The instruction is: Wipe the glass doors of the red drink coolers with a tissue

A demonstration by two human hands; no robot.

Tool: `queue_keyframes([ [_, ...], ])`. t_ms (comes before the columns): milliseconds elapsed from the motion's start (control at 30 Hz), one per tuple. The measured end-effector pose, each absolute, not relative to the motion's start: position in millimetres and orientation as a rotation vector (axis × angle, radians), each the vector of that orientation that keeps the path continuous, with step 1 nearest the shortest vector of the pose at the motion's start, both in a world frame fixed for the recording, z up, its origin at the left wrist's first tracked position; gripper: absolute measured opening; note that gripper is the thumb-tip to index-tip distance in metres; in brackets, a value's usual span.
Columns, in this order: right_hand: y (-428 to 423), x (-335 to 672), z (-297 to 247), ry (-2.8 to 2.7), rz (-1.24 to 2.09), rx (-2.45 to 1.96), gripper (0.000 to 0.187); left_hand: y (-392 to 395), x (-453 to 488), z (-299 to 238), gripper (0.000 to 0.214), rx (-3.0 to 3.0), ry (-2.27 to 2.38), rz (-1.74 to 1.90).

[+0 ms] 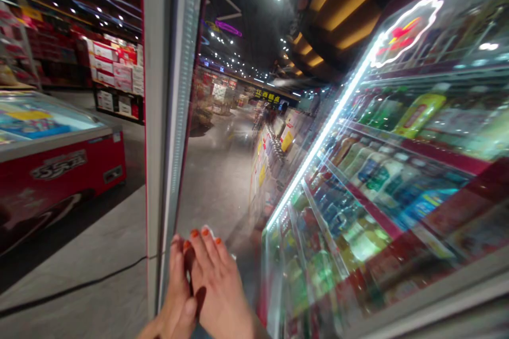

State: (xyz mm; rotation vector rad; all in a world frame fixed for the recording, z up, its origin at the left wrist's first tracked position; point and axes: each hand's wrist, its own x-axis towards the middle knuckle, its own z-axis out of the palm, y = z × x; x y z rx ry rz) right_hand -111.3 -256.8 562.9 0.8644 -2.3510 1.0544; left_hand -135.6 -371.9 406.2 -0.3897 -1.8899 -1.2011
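A glass cooler door (pixel 169 132) stands swung out, its pale frame upright in front of me. My right hand (pixel 218 280) lies flat at the glass beside this frame, fingers stretched and close together, with orange nails. A thin white thing (pixel 210 231) peeks out past its fingertips; most of it is hidden under the hand, and I cannot make out its kind. Close on the left, partly touching it, my left hand (pixel 178 286) has its fingers stretched up along the frame and holds nothing I can see.
On the right, a lit drinks cooler (pixel 382 185) holds shelves of bottles, blurred by motion. A red chest freezer (pixel 71 164) stands at the left. A black cable (pixel 79 288) crosses the floor. Stacked boxes (pixel 115 69) and an aisle (pixel 218 159) lie farther back.
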Motion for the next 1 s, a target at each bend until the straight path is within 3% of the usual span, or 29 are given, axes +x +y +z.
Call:
queue_keyframes([
  [133, -167, -85, 558, -2.035, 0.155, 0.793, 0.076, -357, -157, 434, 0.090, -0.479, -1.998, -0.583],
  [267, -111, -76, 555, -1.788, -0.163, 0.361, 0.085, -326, -159, 471, 0.100, -0.300, -1.918, -0.496],
  [400, -88, -72, 536, -1.743, -0.373, 0.414, 0.086, -334, -158, 499, 0.121, -0.150, -1.729, -0.507],
  [567, -48, -61, 528, -1.591, -0.256, 0.132, 0.078, -342, -157, 523, 0.089, -0.134, -1.626, -0.556],
  [667, -23, -62, 529, -1.647, -0.096, -0.027, 0.077, -309, -139, 514, 0.090, -0.238, -1.761, -0.636],
  [833, 1, -72, 527, -1.655, -0.138, 0.035, 0.086, -296, -124, 491, 0.091, -0.533, -1.831, -0.326],
  [1000, -9, -71, 537, -1.622, -0.176, 0.025, 0.086, -311, -146, 552, 0.078, -0.181, -1.753, -0.633],
])
